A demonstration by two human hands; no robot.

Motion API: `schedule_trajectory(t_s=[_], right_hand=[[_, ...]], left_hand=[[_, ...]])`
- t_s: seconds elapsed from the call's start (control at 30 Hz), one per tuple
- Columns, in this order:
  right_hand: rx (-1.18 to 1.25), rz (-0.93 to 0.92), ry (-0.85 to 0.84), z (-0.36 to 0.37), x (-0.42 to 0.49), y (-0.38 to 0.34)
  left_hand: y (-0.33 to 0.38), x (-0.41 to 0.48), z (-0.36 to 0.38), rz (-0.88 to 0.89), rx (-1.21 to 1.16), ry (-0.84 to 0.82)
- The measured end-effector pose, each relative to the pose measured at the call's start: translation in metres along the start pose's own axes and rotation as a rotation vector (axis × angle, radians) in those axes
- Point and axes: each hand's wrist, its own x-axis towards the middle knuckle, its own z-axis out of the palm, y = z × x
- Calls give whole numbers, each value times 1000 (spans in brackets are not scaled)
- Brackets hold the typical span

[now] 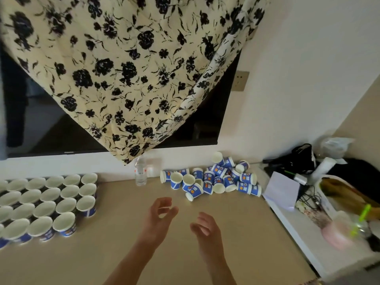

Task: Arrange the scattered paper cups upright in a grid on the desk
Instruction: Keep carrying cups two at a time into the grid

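Several blue-and-white paper cups stand upright in a grid [47, 200] on the left of the beige desk [123, 254]. A heap of scattered cups [213, 177] lies at the back of the desk by the wall, most on their sides, a few upright. My left hand [161, 212] hovers over the middle of the desk with loosely curled fingers and holds nothing. My right hand [205, 228] is beside it, fingers relaxed, also holding nothing. Both hands are short of the heap.
A clear water bottle [140, 171] stands at the back between grid and heap. A floral cloth [127, 68] hangs over a dark screen [51, 130]. To the right, a white side surface [287, 221] carries a paper box [281, 190], cables, a black bag and a pink cup [337, 233].
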Motion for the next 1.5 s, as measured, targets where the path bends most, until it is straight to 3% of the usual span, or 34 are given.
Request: schedule_trajectory(t_s=[0.37,0.7,1.03,1.3,1.5], right_hand=[[-137,184,62,-39,96,37],[-363,264,-175,-50,223,57],[-624,134,-427,-17,333,80],[-894,66,-383,-6,338,94],[-740,64,-420,-28,310,87]], left_hand=[[-32,57,72,-180,-30,-26],[-41,48,108,-268,19,137],[-59,9,123,-370,63,211],[-69,2,111,-408,119,243],[-61,21,123,-398,166,177]])
